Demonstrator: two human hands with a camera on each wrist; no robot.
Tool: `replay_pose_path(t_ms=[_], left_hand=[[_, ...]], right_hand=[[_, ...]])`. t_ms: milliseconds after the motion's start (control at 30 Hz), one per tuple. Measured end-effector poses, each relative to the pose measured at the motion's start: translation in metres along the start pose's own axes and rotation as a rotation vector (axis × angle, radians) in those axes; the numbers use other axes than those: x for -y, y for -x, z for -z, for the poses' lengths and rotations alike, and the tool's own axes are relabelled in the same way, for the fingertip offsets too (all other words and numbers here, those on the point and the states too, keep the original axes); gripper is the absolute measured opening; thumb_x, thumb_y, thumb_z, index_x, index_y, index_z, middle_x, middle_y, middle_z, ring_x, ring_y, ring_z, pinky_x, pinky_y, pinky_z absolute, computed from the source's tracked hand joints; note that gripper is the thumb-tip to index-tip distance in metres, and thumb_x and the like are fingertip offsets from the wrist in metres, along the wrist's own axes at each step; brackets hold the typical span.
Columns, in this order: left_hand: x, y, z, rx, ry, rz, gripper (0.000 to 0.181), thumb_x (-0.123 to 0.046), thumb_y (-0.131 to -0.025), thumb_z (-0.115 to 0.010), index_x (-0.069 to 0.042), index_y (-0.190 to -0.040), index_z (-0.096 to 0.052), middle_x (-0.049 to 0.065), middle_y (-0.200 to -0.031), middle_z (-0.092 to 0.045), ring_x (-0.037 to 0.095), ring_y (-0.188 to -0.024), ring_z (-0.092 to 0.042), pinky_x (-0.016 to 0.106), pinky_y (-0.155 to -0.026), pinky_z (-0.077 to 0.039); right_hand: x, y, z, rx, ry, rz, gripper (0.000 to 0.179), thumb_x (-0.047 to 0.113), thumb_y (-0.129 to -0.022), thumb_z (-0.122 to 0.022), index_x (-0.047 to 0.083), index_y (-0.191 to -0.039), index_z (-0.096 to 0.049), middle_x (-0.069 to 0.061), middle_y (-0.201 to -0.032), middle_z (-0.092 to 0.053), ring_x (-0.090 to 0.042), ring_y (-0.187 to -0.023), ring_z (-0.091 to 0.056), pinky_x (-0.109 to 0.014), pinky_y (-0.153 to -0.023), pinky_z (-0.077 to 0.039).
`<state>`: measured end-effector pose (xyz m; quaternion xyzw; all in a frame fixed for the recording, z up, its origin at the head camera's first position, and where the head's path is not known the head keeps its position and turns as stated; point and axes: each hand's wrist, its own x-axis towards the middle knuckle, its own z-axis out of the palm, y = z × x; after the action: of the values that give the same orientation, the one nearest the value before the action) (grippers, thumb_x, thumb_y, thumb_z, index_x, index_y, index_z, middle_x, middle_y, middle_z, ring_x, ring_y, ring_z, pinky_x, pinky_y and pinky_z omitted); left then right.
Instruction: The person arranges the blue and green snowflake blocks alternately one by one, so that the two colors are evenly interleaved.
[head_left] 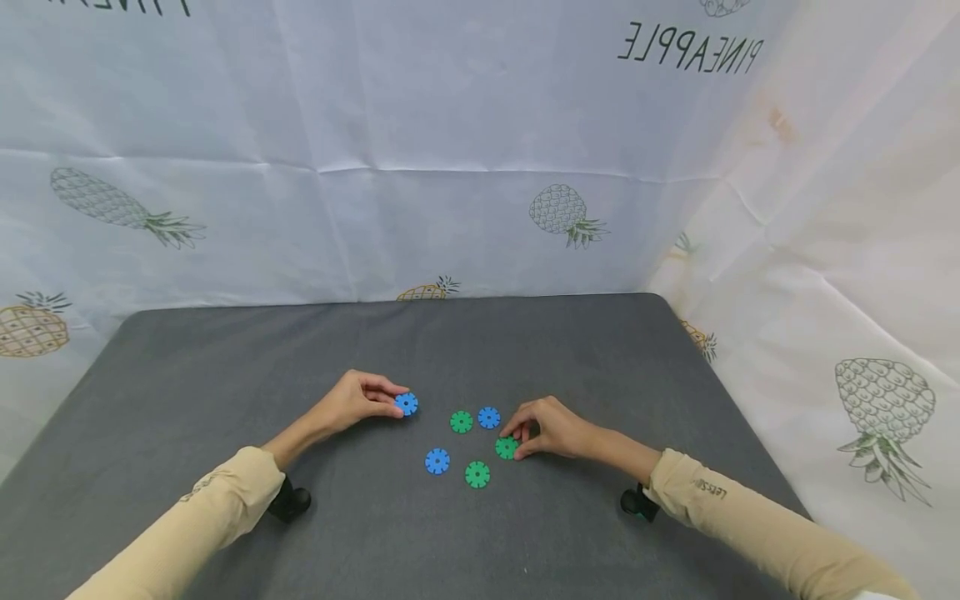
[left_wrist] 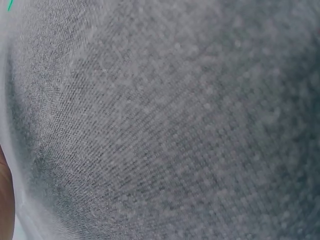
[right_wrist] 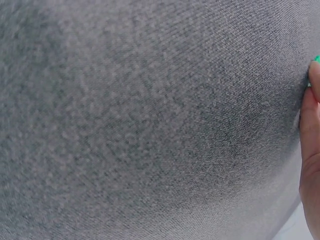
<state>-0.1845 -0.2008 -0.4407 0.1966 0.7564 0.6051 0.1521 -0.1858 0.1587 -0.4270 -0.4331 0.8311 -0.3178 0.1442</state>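
Note:
Between thumb and fingers, my left hand [head_left: 351,403] pinches a round blue notched disc [head_left: 407,405] at its left edge. My right hand [head_left: 555,428] grips a green notched disc [head_left: 506,448] by its right side, low over the table. A bit of that green disc [right_wrist: 317,59] shows by the fingertips at the right edge of the right wrist view. Between the hands lie another green disc [head_left: 461,422] and a blue disc [head_left: 489,417], side by side. Nearer to me are a blue disc [head_left: 437,461] and a green disc [head_left: 477,474]. The left wrist view hides the left fingertips.
Dark grey cloth covers the table [head_left: 375,533], whose far edge meets a white pineapple-print curtain [head_left: 450,225]. More curtain [head_left: 810,317] hangs along the right side. Each wrist carries a black camera mount, one under the left sleeve [head_left: 291,502].

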Motion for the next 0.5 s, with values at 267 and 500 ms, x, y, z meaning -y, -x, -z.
replay_pose_path(t_ms=[267,500], left_hand=[[0.0036,-0.0008,0.0024,-0.026,0.063,0.031,0.038,-0.003,-0.083,-0.073,0.012,-0.116,-0.062,0.015,-0.099,-0.071,0.013,-0.087,-0.069,0.029,-0.079,-0.055],[0.0034,-0.0019,0.0052,-0.056,0.070,0.052,0.039,-0.006,-0.084,-0.074,0.010,-0.117,-0.063,0.019,-0.111,-0.068,0.013,-0.087,-0.069,0.030,-0.079,-0.055]], right_hand=[[-0.0008,0.0011,-0.0001,-0.012,0.022,0.016,0.028,0.010,-0.074,-0.082,0.005,-0.101,-0.075,0.001,-0.085,-0.068,-0.006,-0.073,-0.060,-0.021,-0.065,-0.051],[0.0003,0.0003,0.0003,-0.006,0.022,0.019,0.028,0.010,-0.075,-0.081,0.005,-0.102,-0.075,0.000,-0.087,-0.069,-0.008,-0.074,-0.062,-0.021,-0.066,-0.052]])
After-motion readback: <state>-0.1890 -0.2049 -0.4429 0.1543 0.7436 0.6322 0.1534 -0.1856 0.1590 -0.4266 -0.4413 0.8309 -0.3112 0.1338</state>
